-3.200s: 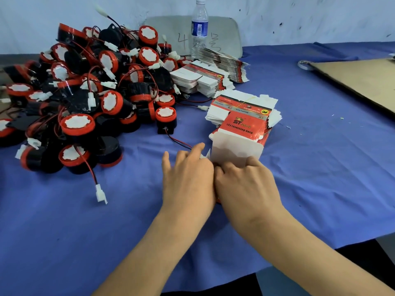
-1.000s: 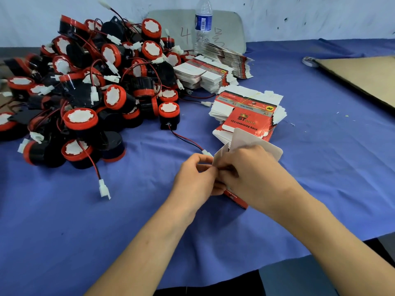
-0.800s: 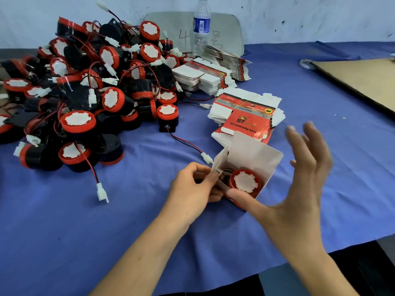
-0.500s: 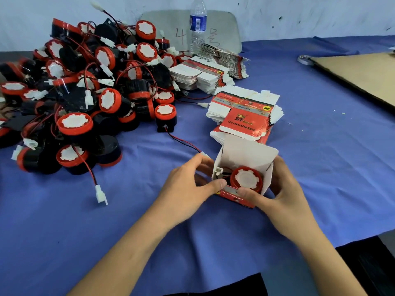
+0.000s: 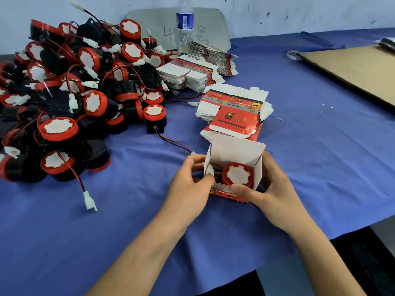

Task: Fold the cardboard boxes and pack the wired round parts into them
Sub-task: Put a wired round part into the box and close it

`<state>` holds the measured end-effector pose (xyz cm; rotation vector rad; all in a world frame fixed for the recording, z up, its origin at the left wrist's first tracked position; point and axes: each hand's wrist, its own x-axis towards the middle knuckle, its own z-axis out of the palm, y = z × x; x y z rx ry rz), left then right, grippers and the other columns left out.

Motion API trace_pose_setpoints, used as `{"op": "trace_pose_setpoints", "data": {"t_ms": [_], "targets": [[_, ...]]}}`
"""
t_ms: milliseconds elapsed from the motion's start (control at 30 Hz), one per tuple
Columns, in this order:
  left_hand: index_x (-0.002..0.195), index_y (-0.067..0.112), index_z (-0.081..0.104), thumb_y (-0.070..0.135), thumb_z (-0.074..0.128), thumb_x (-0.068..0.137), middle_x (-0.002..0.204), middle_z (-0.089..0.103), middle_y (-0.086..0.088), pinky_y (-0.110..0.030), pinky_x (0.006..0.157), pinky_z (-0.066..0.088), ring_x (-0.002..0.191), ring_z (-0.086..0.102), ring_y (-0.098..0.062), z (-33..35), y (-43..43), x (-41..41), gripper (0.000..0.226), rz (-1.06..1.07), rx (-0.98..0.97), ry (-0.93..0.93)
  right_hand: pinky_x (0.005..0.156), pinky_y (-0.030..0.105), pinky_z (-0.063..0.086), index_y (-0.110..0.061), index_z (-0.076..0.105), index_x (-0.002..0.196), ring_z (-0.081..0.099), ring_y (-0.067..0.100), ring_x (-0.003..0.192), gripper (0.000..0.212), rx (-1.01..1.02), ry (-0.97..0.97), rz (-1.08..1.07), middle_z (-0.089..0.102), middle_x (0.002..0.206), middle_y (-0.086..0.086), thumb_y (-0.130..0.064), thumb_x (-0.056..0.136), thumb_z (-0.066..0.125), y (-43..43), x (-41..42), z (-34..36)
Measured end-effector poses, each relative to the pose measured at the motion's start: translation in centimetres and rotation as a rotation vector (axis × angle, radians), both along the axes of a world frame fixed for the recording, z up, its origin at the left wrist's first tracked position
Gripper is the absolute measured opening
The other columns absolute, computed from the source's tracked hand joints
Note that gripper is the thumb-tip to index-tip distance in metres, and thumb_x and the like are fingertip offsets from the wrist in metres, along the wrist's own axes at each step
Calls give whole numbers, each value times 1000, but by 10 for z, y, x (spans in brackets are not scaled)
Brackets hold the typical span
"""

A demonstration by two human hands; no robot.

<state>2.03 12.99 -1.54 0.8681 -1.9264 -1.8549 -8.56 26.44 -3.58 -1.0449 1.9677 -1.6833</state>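
In the head view, an open cardboard box is held on the blue cloth, its white lid flap standing up at the twelve o'clock side. One wired round part is seated inside, red face up. The box's left wall is gripped by the curled fingers of the left hand. Its right wall is clasped by the right hand, thumb on the front rim. A stack of flat boxes is seen at twelve o'clock from the box, and a pile of round parts at ten o'clock.
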Motion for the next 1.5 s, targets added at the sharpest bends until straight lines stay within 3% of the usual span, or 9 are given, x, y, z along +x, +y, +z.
{"op": "trace_pose_setpoints", "data": {"t_ms": [200, 500, 600, 767, 867, 967, 1167, 1333, 1500], "targets": [[93, 31, 58, -4, 53, 86, 88, 65, 8, -18, 56, 37, 67, 55, -4, 7, -4, -10, 36, 50, 187, -89, 80, 12, 48, -31, 53, 115, 63, 4, 102, 50, -4, 1, 22, 66, 106, -19, -16, 73, 75, 0, 0, 0], [94, 33, 58, 7, 50, 85, 88, 65, 11, -28, 63, 44, 87, 59, -19, -1, -3, -26, 29, 123, -80, -250, 81, 12, 48, -31, 53, 116, 63, 2, 102, 50, -21, 0, 45, 66, 107, -21, -14, 74, 75, -3, -1, -1], [117, 44, 49, 5, 46, 77, 97, 63, 13, -35, 74, 53, 95, 58, -21, 0, 1, -27, 56, 112, -214, -303, 82, 12, 48, -32, 49, 122, 62, 2, 104, 57, -44, 12, 15, 64, 108, -23, -17, 74, 76, -5, 4, -4], [143, 48, 22, 7, 55, 83, 91, 54, 20, -33, 73, 50, 96, 59, -21, -6, 0, -27, 79, 146, -223, -222, 83, 12, 47, -63, 5, 140, 63, 6, 107, 109, -111, 141, -74, 60, 116, -22, -19, 73, 78, -9, 14, -7], [144, 55, 8, 4, 56, 82, 107, 52, 8, -32, 68, 48, 94, 56, -20, -8, 3, -24, 93, 180, -373, -135, 86, 18, 50, -71, 1, 135, 62, 8, 111, 109, -110, 206, -115, 54, 132, -15, -25, 71, 77, -12, 18, -5], [132, 70, 17, -8, 54, 77, 121, 35, 11, -30, 73, 51, 95, 54, -9, -12, 5, -15, 102, 150, -540, 62, 88, 17, 49, -69, 4, 137, 60, 9, 115, 108, -111, 208, -110, 55, 134, -8, -24, 71, 77, -11, 17, -5], [122, 48, 42, -15, 61, 73, 143, 25, -1, -5, 72, 42, 100, 49, 6, -20, -5, -6, 81, 132, -725, 223, 93, 20, 48, -64, 6, 140, 54, 9, 123, 110, -108, 201, -66, 50, 141, -11, -20, 72, 80, -12, 16, -7], [108, 28, 53, -1, 68, 70, 146, 30, -10, -46, 77, 50, 111, 55, -29, -15, -3, -4, 50, 144, -1003, 6, 90, 22, 51, -65, 7, 140, 57, 10, 120, 109, -91, 204, -69, 54, 136, -9, -19, 73, 79, -11, 14, -9], [92, 16, 68, 8, 69, 70, 141, 47, -11, -50, 82, 40, 115, 54, -35, 0, -2, -3, 23, 113, -1223, -245, 90, 19, 50, -64, 8, 141, 57, 10, 119, 107, -94, 207, -78, 54, 135, -8, -20, 74, 78, -12, 13, -10]]}}
